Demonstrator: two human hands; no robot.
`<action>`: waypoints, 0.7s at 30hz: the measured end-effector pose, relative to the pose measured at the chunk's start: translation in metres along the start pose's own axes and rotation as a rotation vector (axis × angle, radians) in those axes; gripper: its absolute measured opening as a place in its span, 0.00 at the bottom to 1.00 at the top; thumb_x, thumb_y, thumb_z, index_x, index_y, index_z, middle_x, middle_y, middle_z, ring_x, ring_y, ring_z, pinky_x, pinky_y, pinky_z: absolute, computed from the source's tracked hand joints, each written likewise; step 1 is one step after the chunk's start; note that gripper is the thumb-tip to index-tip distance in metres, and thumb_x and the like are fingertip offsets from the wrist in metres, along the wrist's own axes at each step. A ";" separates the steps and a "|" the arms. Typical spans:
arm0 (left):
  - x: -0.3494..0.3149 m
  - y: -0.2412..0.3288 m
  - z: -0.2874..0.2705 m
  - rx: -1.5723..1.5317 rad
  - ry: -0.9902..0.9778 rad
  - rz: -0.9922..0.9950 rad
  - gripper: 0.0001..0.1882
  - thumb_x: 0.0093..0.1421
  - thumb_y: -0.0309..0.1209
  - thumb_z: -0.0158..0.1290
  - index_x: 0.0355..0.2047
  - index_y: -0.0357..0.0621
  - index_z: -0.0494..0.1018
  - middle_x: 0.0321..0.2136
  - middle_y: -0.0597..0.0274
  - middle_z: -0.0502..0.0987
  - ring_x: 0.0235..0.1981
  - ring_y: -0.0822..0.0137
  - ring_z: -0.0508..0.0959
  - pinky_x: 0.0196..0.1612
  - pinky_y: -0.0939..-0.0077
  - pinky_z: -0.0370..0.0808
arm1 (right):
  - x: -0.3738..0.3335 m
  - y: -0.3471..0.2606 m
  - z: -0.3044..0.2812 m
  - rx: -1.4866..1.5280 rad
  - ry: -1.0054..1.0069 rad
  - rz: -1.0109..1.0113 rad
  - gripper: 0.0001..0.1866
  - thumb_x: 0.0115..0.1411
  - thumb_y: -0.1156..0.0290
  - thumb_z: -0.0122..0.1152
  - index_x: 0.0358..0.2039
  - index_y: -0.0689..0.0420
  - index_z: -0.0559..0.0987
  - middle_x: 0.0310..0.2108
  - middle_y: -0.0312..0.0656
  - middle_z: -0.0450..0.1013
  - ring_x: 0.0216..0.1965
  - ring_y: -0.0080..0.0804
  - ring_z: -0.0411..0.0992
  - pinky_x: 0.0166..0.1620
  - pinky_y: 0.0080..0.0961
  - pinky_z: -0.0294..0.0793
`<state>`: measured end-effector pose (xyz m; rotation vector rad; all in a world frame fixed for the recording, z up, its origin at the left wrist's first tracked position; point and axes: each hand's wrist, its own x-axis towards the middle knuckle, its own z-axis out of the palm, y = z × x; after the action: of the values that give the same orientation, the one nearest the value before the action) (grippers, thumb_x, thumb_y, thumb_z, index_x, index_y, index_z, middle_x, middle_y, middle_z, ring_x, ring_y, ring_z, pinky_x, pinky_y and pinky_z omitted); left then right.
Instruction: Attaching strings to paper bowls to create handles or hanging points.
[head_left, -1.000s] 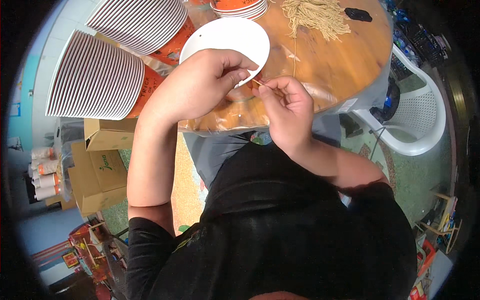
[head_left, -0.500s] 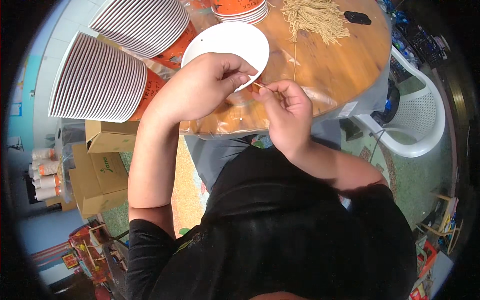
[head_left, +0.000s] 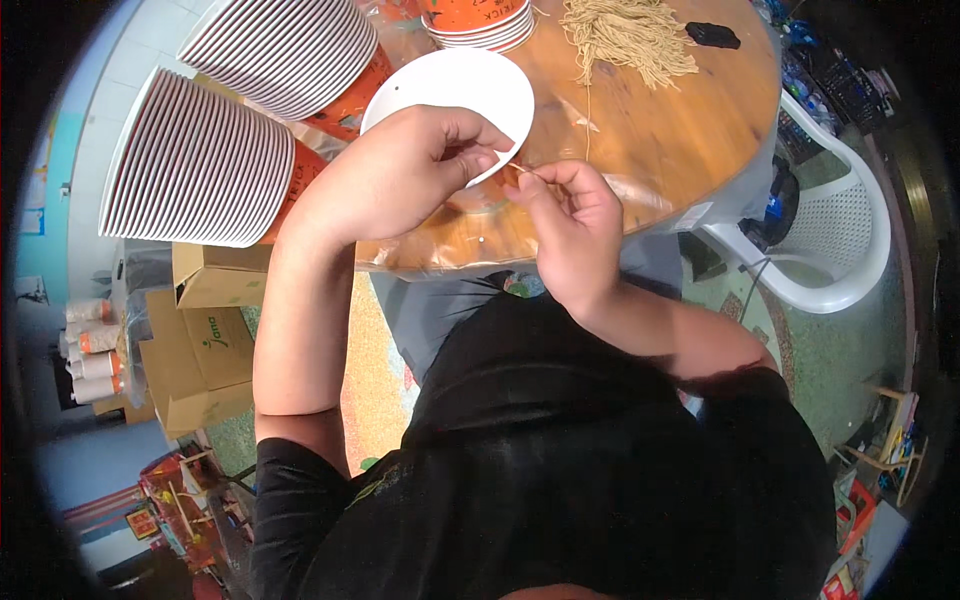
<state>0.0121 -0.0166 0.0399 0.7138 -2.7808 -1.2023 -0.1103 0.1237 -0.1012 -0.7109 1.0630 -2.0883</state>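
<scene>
A white-lined paper bucket point(head_left: 460, 80) lies with its mouth toward me at the near edge of the table; a small dark hole shows near its far left rim. My left hand point(head_left: 425, 150) reaches across the opening, its fingers and thumb closed at the right side of the rim. Just right of that rim, my right hand point(head_left: 580, 215) pinches a thin tan string point(head_left: 520, 168) between thumb and forefinger. A short length of it runs toward the left fingertips. Where its end passes at the rim is hidden.
Two tall stacks of nested orange buckets point(head_left: 200, 165) fill the table's left side; another stack point(head_left: 480, 25) stands at the back. A bundle of tan string point(head_left: 630, 40) lies far right beside a black object point(head_left: 713, 35). A white plastic chair point(head_left: 840, 230) and cardboard boxes point(head_left: 205, 350) flank the table.
The bucket has shifted very slightly left. Both hands keep nearly the same place and grip, with a bit more string showing between them.
</scene>
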 end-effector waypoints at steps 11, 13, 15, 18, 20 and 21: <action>0.000 0.001 0.001 0.024 0.000 -0.029 0.13 0.79 0.28 0.58 0.56 0.31 0.83 0.40 0.67 0.86 0.42 0.79 0.81 0.48 0.77 0.82 | -0.001 0.001 0.002 0.042 0.024 0.030 0.04 0.75 0.78 0.68 0.45 0.64 0.81 0.38 0.35 0.81 0.33 0.10 0.75 0.36 0.13 0.74; 0.000 0.006 0.001 0.046 0.014 -0.019 0.13 0.79 0.29 0.59 0.55 0.30 0.83 0.39 0.67 0.85 0.41 0.80 0.80 0.47 0.77 0.81 | -0.001 0.000 0.001 0.052 0.038 0.046 0.04 0.75 0.78 0.68 0.45 0.64 0.81 0.38 0.35 0.82 0.33 0.11 0.75 0.36 0.14 0.74; -0.001 0.004 0.001 0.038 0.016 -0.014 0.13 0.79 0.29 0.59 0.55 0.31 0.83 0.38 0.67 0.85 0.41 0.80 0.80 0.47 0.77 0.81 | 0.001 0.000 0.002 0.026 0.015 0.033 0.04 0.75 0.78 0.68 0.44 0.64 0.81 0.38 0.35 0.82 0.34 0.11 0.76 0.36 0.14 0.74; -0.001 0.005 -0.001 0.039 0.018 -0.003 0.13 0.79 0.29 0.59 0.55 0.31 0.83 0.38 0.68 0.84 0.41 0.80 0.79 0.46 0.77 0.80 | 0.003 -0.001 0.003 0.025 -0.005 0.018 0.04 0.75 0.78 0.68 0.44 0.65 0.81 0.38 0.35 0.82 0.34 0.11 0.76 0.36 0.14 0.74; 0.001 0.005 -0.002 0.046 0.015 0.005 0.13 0.79 0.29 0.59 0.55 0.31 0.83 0.37 0.68 0.84 0.40 0.80 0.79 0.46 0.77 0.80 | 0.004 -0.004 0.003 0.015 -0.023 0.037 0.05 0.75 0.78 0.68 0.45 0.65 0.81 0.39 0.35 0.82 0.34 0.11 0.76 0.36 0.14 0.75; 0.002 0.005 -0.003 0.063 0.008 0.000 0.12 0.78 0.28 0.59 0.55 0.31 0.83 0.37 0.68 0.84 0.40 0.80 0.78 0.45 0.77 0.80 | 0.005 -0.006 0.003 0.007 -0.043 0.056 0.05 0.75 0.78 0.69 0.46 0.66 0.81 0.39 0.36 0.82 0.35 0.12 0.76 0.37 0.14 0.75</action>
<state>0.0094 -0.0167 0.0451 0.7220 -2.8236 -1.1136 -0.1129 0.1209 -0.0940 -0.7115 1.0407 -2.0198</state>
